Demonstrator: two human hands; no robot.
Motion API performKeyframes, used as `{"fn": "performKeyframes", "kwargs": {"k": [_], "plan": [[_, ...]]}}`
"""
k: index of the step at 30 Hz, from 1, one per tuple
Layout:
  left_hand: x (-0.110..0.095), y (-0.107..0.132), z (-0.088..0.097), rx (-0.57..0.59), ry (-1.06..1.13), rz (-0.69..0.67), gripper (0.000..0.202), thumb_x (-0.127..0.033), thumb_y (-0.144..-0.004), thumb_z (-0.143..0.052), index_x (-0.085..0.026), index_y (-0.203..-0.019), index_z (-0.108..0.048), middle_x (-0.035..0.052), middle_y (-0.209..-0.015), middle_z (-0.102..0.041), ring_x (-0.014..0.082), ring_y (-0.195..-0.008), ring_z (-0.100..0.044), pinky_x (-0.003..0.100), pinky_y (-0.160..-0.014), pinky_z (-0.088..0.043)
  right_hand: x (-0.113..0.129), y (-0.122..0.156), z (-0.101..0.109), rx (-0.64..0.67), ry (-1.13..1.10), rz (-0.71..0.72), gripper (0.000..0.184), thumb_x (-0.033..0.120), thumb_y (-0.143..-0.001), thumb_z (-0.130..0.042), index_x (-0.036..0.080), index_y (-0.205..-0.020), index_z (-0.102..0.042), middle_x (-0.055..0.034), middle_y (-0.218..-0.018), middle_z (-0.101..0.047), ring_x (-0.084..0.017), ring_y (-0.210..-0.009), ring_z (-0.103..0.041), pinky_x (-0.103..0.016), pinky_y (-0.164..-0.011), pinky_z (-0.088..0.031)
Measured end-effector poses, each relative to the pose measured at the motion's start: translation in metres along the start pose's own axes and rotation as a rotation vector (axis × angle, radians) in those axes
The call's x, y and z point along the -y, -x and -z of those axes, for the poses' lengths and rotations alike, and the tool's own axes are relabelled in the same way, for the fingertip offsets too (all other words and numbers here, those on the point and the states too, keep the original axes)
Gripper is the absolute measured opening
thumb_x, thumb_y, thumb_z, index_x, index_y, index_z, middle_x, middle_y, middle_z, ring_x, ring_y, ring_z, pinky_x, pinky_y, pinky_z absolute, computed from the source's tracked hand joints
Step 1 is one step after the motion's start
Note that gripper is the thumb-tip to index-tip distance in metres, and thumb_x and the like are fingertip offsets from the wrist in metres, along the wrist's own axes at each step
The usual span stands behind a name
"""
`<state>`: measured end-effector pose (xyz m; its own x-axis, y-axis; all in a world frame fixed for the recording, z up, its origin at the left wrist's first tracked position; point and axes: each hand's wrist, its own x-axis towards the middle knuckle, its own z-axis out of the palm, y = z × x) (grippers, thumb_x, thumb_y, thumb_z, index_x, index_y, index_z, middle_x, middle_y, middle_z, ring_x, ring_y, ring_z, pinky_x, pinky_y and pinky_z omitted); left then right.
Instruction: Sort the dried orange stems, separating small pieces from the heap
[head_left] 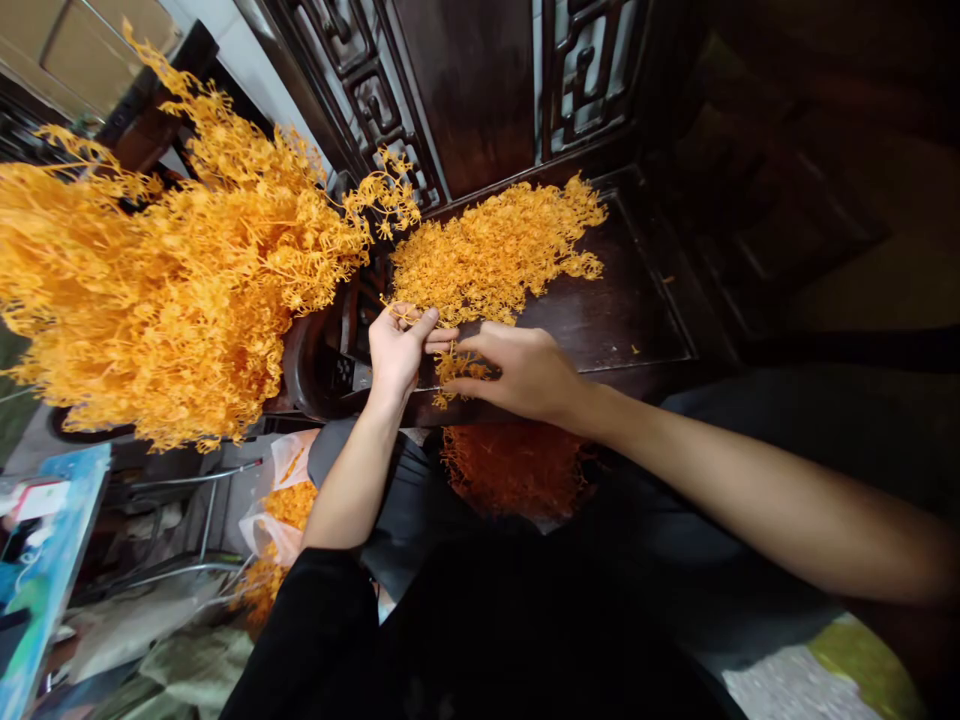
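My left hand [397, 350] is over the front edge of a dark wooden bench, its thumb and fingers closed on a thin orange stem. Close by on the right, my right hand [529, 372] has its thumb and forefinger around a small orange plastic sprig [459, 366]. Just beyond both hands, a pile of matching orange sprigs [499, 245] lies flat on the bench seat [634, 290]. To the left rises a large bushy heap of orange plastic branches [187, 260].
Carved wooden bench back [469, 95] borders the far side. Below my hands, between my legs, sits a darker orange bunch [517, 465]. A plastic bag [289, 460] with orange pieces and a metal-framed chair [206, 520] stand lower left, near a blue-topped table [56, 560].
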<state>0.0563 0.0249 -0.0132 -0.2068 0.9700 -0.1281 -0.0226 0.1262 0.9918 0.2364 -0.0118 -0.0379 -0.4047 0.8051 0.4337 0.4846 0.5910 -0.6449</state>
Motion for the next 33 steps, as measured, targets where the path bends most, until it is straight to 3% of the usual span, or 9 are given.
{"fn": "performKeyframes", "kwargs": {"k": [5,8,11,17,21,25,27,29,33], "plan": [[0.007,0.007,-0.009,0.010,0.029,-0.069,0.055,-0.042,-0.069,-0.092,-0.021,-0.088,-0.045,-0.0058,-0.073,-0.061,0.0192,-0.070,-0.079,0.022,-0.059,-0.060,0.002,-0.007,-0.021,0.026,0.172,-0.210,0.049,0.061,-0.096,-0.062,0.014,-0.100,-0.074,-0.0138,-0.098,-0.074,-0.023,-0.079,-0.063,-0.034,-0.068,-0.036],[0.006,0.006,-0.007,0.057,0.054,-0.140,0.055,-0.041,-0.069,-0.093,-0.022,-0.100,-0.051,-0.0022,-0.089,-0.067,0.0164,-0.079,-0.079,0.026,-0.070,-0.062,-0.006,-0.015,-0.014,0.012,0.020,-0.165,0.035,0.035,-0.105,-0.048,0.016,-0.084,-0.068,-0.0094,-0.088,-0.071,-0.018,-0.076,-0.058,-0.033,-0.071,-0.036],[0.003,0.003,0.001,0.075,0.007,-0.155,0.070,-0.034,-0.062,-0.097,-0.024,-0.115,-0.052,-0.0006,-0.104,-0.067,0.0108,-0.076,-0.073,0.024,-0.068,-0.061,-0.016,-0.021,0.003,0.013,-0.245,-0.186,0.036,0.035,-0.104,-0.049,0.018,-0.073,-0.058,-0.0037,-0.074,-0.061,-0.015,-0.070,-0.050,-0.031,-0.069,-0.035],[-0.002,0.009,0.016,0.035,-0.330,-0.237,0.066,-0.042,-0.073,-0.091,-0.023,-0.121,-0.050,-0.0087,-0.072,-0.060,0.0076,-0.055,-0.058,0.019,-0.057,-0.048,-0.030,-0.026,0.020,0.012,-0.568,-0.243,0.038,0.048,-0.098,-0.057,0.018,-0.076,-0.056,0.0021,-0.067,-0.047,-0.012,-0.065,-0.040,-0.030,-0.064,-0.032],[-0.017,0.021,0.017,-0.038,-0.613,-0.518,0.067,-0.042,-0.078,-0.086,-0.024,-0.134,-0.055,0.0082,-0.111,-0.073,0.0238,-0.106,-0.071,0.034,-0.091,-0.057,-0.033,-0.025,0.018,0.079,-0.726,-0.310,0.047,0.062,-0.095,-0.060,0.020,-0.077,-0.053,0.0053,-0.059,-0.040,-0.011,-0.056,-0.035,-0.029,-0.056,-0.027],[-0.024,0.028,0.012,0.216,-0.666,-0.730,0.064,-0.038,-0.081,-0.081,-0.023,-0.139,-0.058,0.0151,-0.153,-0.054,0.0358,-0.148,-0.045,0.049,-0.120,-0.042,-0.030,-0.025,0.019,0.091,-0.774,-0.264,0.049,0.066,-0.092,-0.064,0.018,-0.081,-0.058,0.0038,-0.061,-0.044,-0.012,-0.059,-0.038,-0.029,-0.057,-0.029],[-0.018,0.027,0.010,0.254,-0.626,-0.742,0.070,-0.036,-0.083,-0.079,-0.025,-0.147,-0.053,0.0146,-0.154,-0.052,0.0337,-0.145,-0.048,0.046,-0.118,-0.044,-0.028,-0.026,0.020,0.090,-0.786,-0.265,0.047,0.065,-0.092,-0.065,0.019,-0.083,-0.058,0.0039,-0.062,-0.045,-0.011,-0.058,-0.037,-0.029,-0.055,-0.029],[-0.009,0.022,0.011,0.108,-0.600,-0.715,0.084,-0.033,-0.081,-0.080,-0.026,-0.156,-0.041,0.0145,-0.148,-0.055,0.0276,-0.131,-0.060,0.037,-0.104,-0.053,-0.026,-0.026,0.019,0.073,-0.812,-0.288,0.046,0.064,-0.091,-0.066,0.019,-0.083,-0.057,0.0044,-0.063,-0.044,-0.010,-0.057,-0.036,-0.028,-0.053,-0.028],[-0.005,0.018,0.019,-0.137,-0.674,-0.620,0.065,-0.030,-0.083,-0.080,-0.022,-0.143,-0.055,-0.0002,-0.090,-0.067,0.0101,-0.068,-0.060,0.022,-0.066,-0.050,-0.026,-0.027,0.016,0.012,-0.915,-0.357,0.049,0.066,-0.088,-0.070,0.021,-0.080,-0.055,0.0050,-0.062,-0.042,-0.009,-0.053,-0.034,-0.027,-0.049,-0.027]]}}
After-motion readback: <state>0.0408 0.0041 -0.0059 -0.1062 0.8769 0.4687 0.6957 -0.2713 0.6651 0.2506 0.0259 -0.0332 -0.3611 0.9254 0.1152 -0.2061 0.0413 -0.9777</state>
